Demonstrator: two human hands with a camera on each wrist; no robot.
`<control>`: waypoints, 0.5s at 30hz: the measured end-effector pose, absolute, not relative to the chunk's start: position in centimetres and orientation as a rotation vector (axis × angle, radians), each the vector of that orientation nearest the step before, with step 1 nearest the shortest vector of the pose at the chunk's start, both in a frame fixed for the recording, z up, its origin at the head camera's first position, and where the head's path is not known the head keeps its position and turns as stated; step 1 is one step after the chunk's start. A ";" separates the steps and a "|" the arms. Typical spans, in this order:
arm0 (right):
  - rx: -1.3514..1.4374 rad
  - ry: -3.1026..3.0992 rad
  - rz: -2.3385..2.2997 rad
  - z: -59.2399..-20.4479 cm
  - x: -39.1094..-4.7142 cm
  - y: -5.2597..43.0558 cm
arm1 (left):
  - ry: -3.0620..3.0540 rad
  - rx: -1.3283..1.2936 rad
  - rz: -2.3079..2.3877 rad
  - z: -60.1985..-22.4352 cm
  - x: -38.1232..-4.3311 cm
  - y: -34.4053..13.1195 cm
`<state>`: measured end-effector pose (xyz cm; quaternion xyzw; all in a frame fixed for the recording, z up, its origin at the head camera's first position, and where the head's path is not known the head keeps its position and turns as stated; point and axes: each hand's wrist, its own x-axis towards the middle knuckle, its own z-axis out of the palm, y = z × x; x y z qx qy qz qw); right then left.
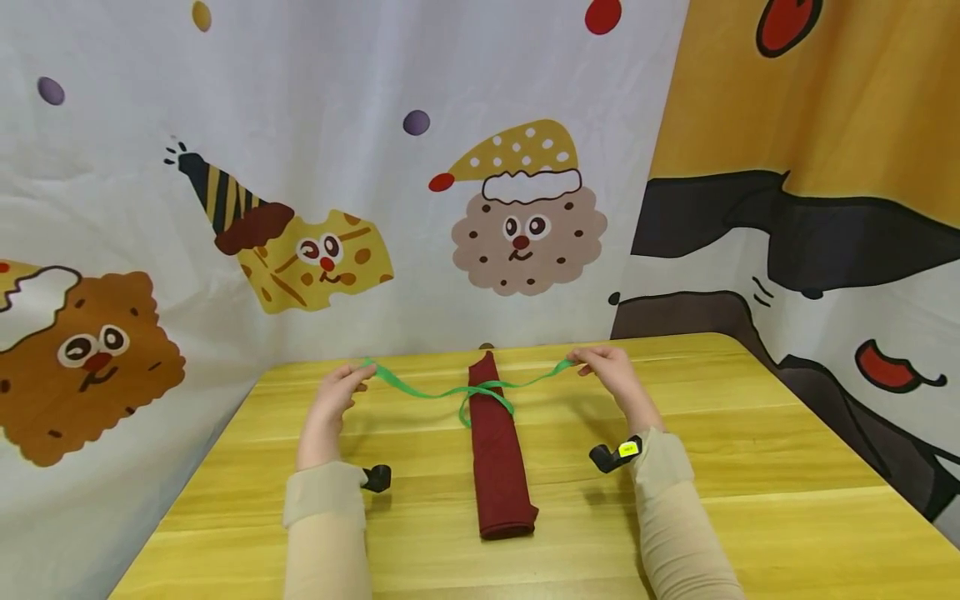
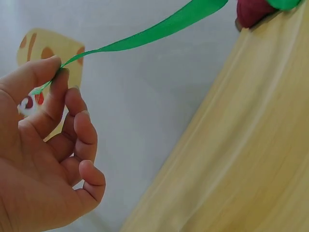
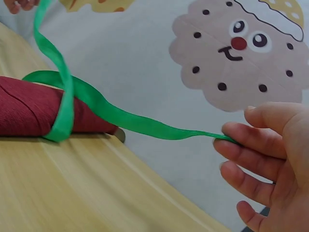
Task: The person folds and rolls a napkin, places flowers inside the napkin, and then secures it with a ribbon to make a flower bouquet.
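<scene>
A rolled dark red cloth (image 1: 500, 467) lies lengthwise on the table. Around its far part runs a green ribbon (image 1: 438, 393), crossed once over the top in a loose loop. My left hand (image 2: 53, 145) pinches one ribbon end between thumb and forefinger, out to the left of the roll. On the other side my right hand (image 3: 270, 159) holds the opposite end in its fingertips, the strip passing between its fingers. Both ends are lifted above the table, and the ribbon sags between each hand and the cloth.
The pale wooden table (image 1: 750, 467) ends at a curtain (image 1: 360, 100) printed with cartoon biscuits. A small round brown thing (image 1: 487, 346) shows behind the roll's far end. Black camera mounts (image 1: 615, 455) stick out inward from both wrists.
</scene>
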<state>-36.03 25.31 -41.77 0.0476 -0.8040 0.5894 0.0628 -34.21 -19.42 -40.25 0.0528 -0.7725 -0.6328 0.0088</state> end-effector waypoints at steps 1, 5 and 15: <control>0.137 -2.435 1.778 -41.8 -36.0 25.6 | -2.415 0.176 -1.976 -40.3 -34.1 -19.7; 0.116 -2.489 1.754 -42.2 -36.0 26.7 | -2.424 0.212 -1.977 -40.4 -33.6 -20.6; 0.165 -2.596 1.833 -42.8 -35.5 29.1 | -2.494 0.269 -1.985 -41.5 -32.8 -22.2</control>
